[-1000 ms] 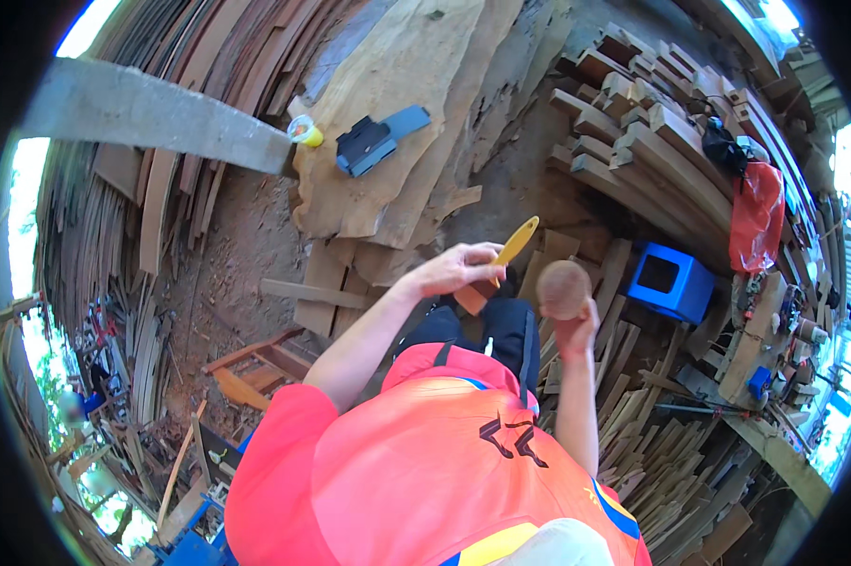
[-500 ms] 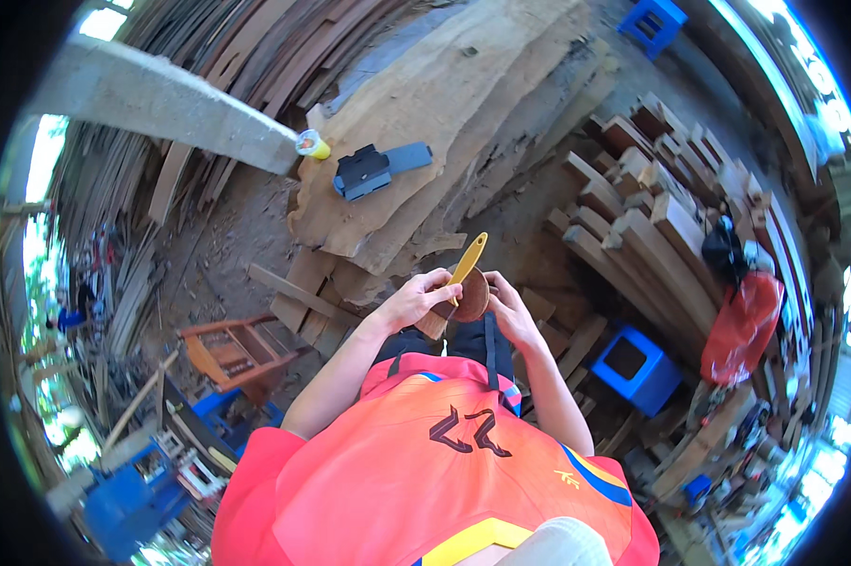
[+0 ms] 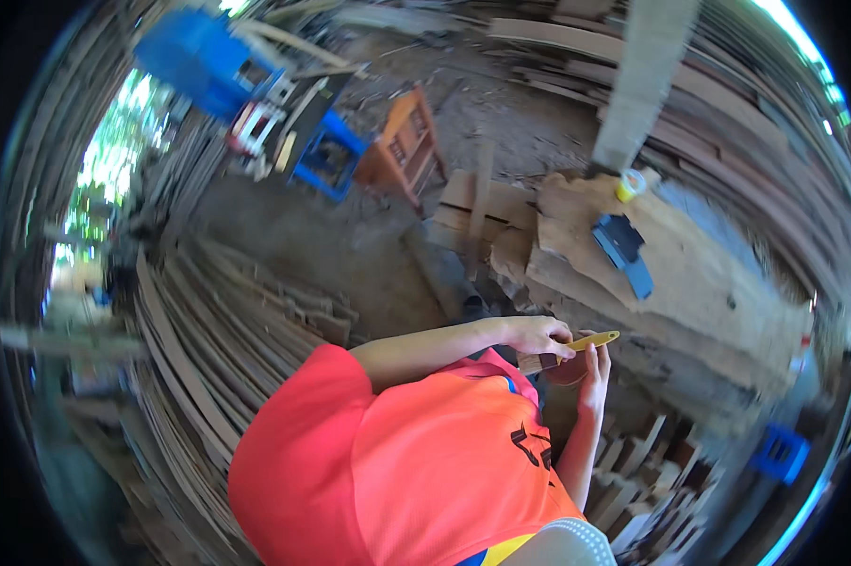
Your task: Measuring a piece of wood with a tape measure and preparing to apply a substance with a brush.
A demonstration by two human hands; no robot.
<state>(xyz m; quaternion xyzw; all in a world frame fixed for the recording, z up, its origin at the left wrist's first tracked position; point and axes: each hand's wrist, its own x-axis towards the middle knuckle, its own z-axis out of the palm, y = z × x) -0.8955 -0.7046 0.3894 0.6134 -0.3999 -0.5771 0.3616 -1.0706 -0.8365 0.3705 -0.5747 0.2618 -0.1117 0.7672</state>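
Note:
My left hand (image 3: 540, 338) pinches a paintbrush (image 3: 599, 339) with a yellow handle. Its pale bristles point left, and the handle's end reaches over toward my right fingers. In my right hand (image 3: 592, 377) is a round brown wooden piece (image 3: 566, 374), shaped like a small bowl or disc; the fingers partly cover it, so its full shape is hidden. The brush lies across or right beside this piece. Whether the bristles touch it, I cannot tell.
A large wood slab (image 3: 576, 208) holds a dark box (image 3: 619, 238) and a yellow cup (image 3: 630, 185). An orange wooden chair (image 3: 402, 146) and a blue stool (image 3: 329, 156) stand at upper left. Long planks (image 3: 199, 349) lie left; cut beams (image 3: 642, 491) are stacked lower right.
My view and body have swung to the left, so the slab now sits to the right and the left-hand planks show. Both hands still hold the paintbrush and the wooden piece.

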